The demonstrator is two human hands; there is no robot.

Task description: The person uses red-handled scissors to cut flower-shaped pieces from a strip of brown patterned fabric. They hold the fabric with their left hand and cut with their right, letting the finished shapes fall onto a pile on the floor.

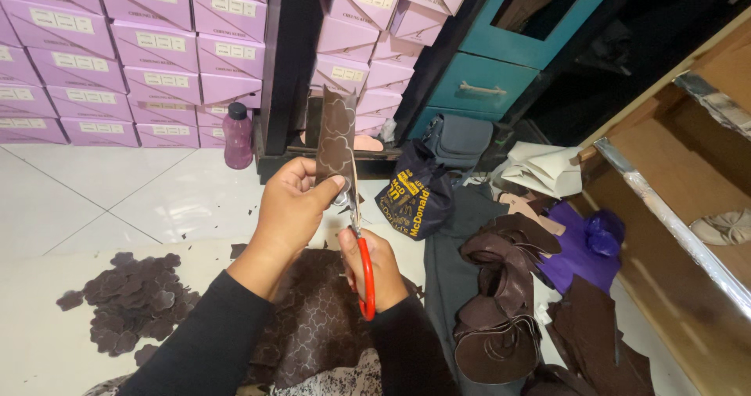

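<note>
Above the person's lap, the left hand (293, 204) pinches a strip of dark brown leather (335, 134) between thumb and fingers, holding it upright so that its top reaches toward the stacked boxes behind. Flower outlines are marked on the strip's face. The left grip is clenched on the lower end of the strip, with the thumb pressing against its front.

Just beside and below it, the right hand (381, 267) is closed around the red handles of a pair of scissors (358, 235), whose blades point upward and meet the strip's right edge close to the left thumb. So the strip stands directly above both hands, touching the left one and the scissor blades.

Under the forearms lies a larger sheet of the same brown leather (313, 322), also marked with flower shapes. To the left, on the pale floor (156, 200), sits a pile of cut flower-shaped pieces (129, 302). To the right lie curled leather offcuts (501, 294) and a purple cloth (575, 251). A dark bag (413, 200) and a plum-coloured bottle (238, 138) stand farther off, near the lilac boxes (156, 52).
</note>
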